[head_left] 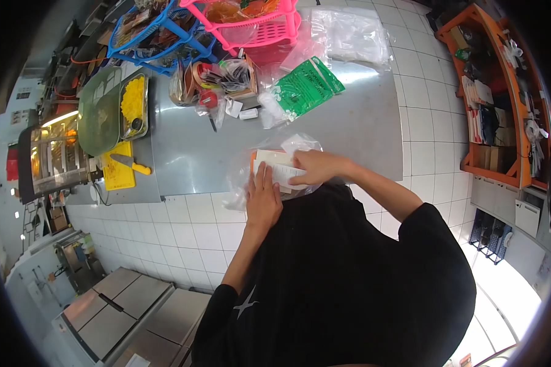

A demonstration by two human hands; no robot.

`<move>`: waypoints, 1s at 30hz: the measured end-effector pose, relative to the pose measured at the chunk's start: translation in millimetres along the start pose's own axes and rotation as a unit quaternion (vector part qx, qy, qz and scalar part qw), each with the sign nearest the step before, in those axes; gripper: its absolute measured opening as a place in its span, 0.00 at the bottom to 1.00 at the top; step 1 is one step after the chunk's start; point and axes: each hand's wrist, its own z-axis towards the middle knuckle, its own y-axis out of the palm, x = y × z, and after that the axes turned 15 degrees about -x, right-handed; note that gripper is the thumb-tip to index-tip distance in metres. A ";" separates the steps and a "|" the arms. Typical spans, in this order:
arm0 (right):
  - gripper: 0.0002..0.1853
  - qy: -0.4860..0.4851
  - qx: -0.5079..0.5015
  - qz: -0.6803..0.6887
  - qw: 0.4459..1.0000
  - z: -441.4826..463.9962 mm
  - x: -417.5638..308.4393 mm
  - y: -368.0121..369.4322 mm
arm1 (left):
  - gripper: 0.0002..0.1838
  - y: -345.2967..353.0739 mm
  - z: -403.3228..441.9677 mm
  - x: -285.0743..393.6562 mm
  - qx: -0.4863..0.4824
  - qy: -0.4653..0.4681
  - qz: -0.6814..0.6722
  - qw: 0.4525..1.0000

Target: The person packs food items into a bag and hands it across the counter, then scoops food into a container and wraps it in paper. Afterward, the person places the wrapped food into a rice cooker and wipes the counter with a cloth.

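Note:
Near the front edge of the steel table, a white box-like packet with an orange edge and a printed paper slip [280,173] on top sits on a crumpled clear plastic bag [237,174]. My left hand [264,199] lies on the packet's near left part, its fingers stretched out flat. From the right, my right hand [315,168] reaches over, with thumb and fingers closed around the right edge of the slip and packet. Part of the packet is hidden beneath my hands. Whether the bag wraps fully around the packet, I cannot tell.
A green plastic packet [308,88] and a holder of tools [232,76] lie farther back. Pink [266,30] and blue baskets [159,37] stand behind. At left, a knife [131,164] rests on a yellow cutting board [119,174], near a tray of yellow food [133,104].

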 end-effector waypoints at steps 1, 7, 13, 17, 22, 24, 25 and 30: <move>0.30 0.024 0.001 -0.030 0.999 -15.7 0.2 2.9 | 0.27 2.0 -1.7 5.5 -0.003 -0.027 0.045 0.999; 0.23 0.098 0.005 -0.135 0.986 -32.2 16.4 4.9 | 0.35 -2.5 13.2 20.9 -0.012 -0.126 0.102 0.987; 0.18 0.006 0.086 -0.072 0.994 -19.2 26.5 15.8 | 0.51 -0.5 29.4 34.9 0.039 -0.106 0.019 0.993; 0.23 0.123 0.251 -0.184 0.942 -52.0 40.3 25.9 | 0.58 55.9 41.0 -12.8 0.119 -0.012 -0.052 0.991; 0.24 0.162 0.068 -0.201 0.964 -95.8 19.2 -4.3 | 0.62 20.3 34.1 18.6 0.060 -0.089 -0.061 0.992; 0.23 0.126 0.140 -0.185 0.965 -86.7 20.1 -8.4 | 0.61 -2.8 26.4 36.3 0.029 -0.111 -0.016 0.993; 0.22 0.120 0.221 -0.166 0.953 -71.5 22.6 -9.2 | 0.60 -28.6 19.2 55.5 -0.017 -0.153 0.025 0.988; 0.16 0.084 0.293 -0.136 0.943 -13.8 73.4 7.4 | 0.50 -82.0 -10.6 55.7 -0.121 -0.164 -0.085 0.975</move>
